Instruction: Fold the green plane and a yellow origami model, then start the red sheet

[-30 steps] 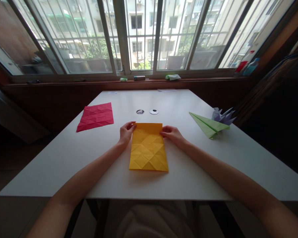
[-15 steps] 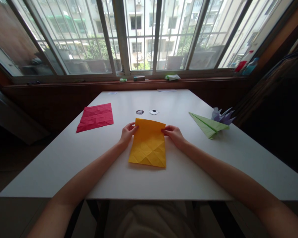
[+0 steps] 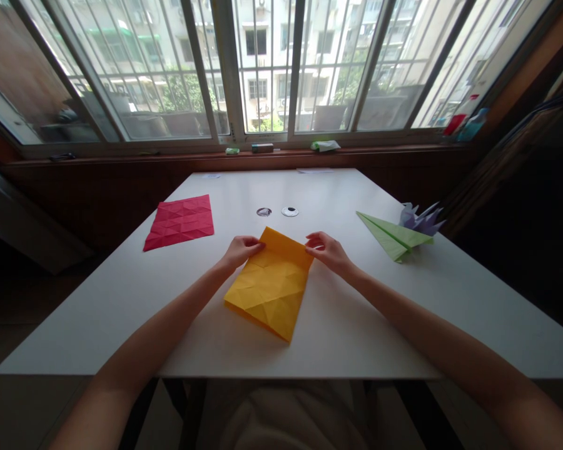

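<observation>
A yellow sheet of folding paper (image 3: 273, 284), creased with crossing diagonal lines, is turned at an angle over the near middle of the table. Its near edge shows two layers slightly apart. My left hand (image 3: 242, 250) pinches the far left corner between thumb and fingers. At the far right corner, my right hand (image 3: 327, 250) grips the paper between thumb and index finger, its other fingers loosely curved. Beyond the paper lie two small round pieces, a dark-patterned disc (image 3: 264, 212) and a white disc with a black spot (image 3: 289, 212).
On the left of the white table (image 3: 136, 312) lies a creased red paper (image 3: 181, 221). To the right are a green paper plane (image 3: 394, 235) and a purple folded paper piece (image 3: 421, 219). Small packets, one a green-and-white packet (image 3: 325, 145), rest on the windowsill.
The yellow paper has rotated, its near edge swinging left and toward me, and its near layers have parted a little. My left hand has shifted slightly with its corner; the right fingers have loosened somewhat.
</observation>
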{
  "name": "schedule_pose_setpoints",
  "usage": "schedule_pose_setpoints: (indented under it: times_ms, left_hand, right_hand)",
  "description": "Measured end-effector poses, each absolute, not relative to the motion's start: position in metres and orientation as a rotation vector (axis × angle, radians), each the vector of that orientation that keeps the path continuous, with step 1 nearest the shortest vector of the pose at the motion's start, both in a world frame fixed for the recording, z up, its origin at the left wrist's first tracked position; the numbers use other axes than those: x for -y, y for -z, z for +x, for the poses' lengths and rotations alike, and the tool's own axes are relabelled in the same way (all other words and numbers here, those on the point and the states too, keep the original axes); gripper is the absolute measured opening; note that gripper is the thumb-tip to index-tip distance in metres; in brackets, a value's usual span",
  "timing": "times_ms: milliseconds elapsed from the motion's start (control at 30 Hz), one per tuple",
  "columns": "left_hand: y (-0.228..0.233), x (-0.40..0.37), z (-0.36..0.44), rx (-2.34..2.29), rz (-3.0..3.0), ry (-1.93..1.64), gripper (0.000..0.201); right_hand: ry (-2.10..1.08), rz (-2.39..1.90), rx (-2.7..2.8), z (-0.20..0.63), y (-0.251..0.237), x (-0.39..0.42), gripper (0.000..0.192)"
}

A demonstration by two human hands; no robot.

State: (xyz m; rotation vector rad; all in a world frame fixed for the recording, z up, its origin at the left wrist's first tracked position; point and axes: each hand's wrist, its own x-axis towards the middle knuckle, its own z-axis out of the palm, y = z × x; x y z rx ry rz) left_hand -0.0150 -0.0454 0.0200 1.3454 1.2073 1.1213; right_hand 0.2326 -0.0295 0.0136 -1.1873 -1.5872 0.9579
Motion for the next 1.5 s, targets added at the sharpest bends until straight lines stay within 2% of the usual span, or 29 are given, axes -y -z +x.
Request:
schedule_pose_setpoints:
  times_ms: [233,433,633,900,1267,1500]
  left_hand:
    - [-0.031,0.069,0.007,-1.101,1.542,-0.775,0.023]
    - [-0.032,0.080,0.016,-1.068,1.610,-0.695,0.023]
    - [-0.034,0.082,0.017,-1.072,1.609,-0.691,0.025]
    - [-0.037,0.084,0.018,-1.056,1.583,-0.693,0.023]
    - [-0.028,0.081,0.018,-1.007,1.595,-0.665,0.025]
    - [-0.041,0.079,0.001,-1.087,1.640,-0.463,0.022]
  right_hand:
    - [-1.153,-1.067,1.795,0.225,-0.031,0.051,0.040]
    - [-1.285,-0.967,1.795,0.218,-0.044,0.070,0.033]
    - [-1.232,-1.074,1.772,0.219,-0.040,0.067,0.020]
    - [-1.387,-1.098,1.668,0.220,-0.046,0.071,0.019]
    - [-1.272,-1.028,1.720,0.218,-0.040,0.066,0.017]
    - [-1.181,-1.094,1.642,0.224,-0.046,0.063,0.019]
